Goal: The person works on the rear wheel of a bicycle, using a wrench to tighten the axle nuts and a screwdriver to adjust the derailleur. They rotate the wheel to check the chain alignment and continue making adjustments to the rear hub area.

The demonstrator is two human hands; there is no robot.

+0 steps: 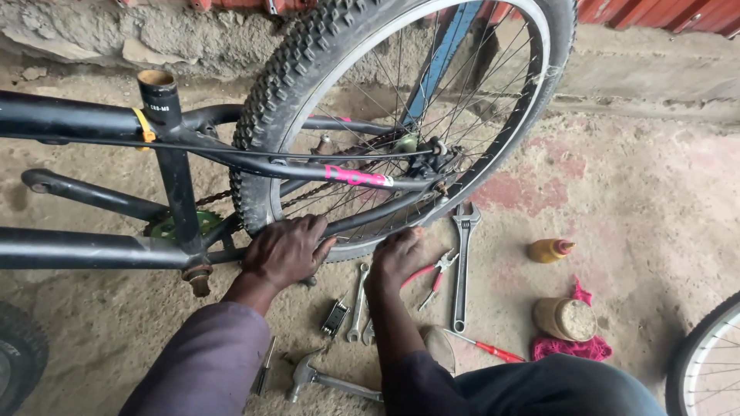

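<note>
Our left hand (pixel 287 250) gripped the chainstay (pixel 362 218), fingers curled; our right hand (pixel 397 256) pressed, fingers loosely bent, against the rear wheel (pixel 308 46).

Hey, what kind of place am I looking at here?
Probably a roadside or backyard bicycle repair spot. A bicycle frame with its rear wheel stands on a rough concrete floor, and hand tools lie scattered there: an adjustable wrench, pliers and a hammer.

Both hands (pixel 287 250) (pixel 397 254) lowered, fingers curled, gripping.
</note>
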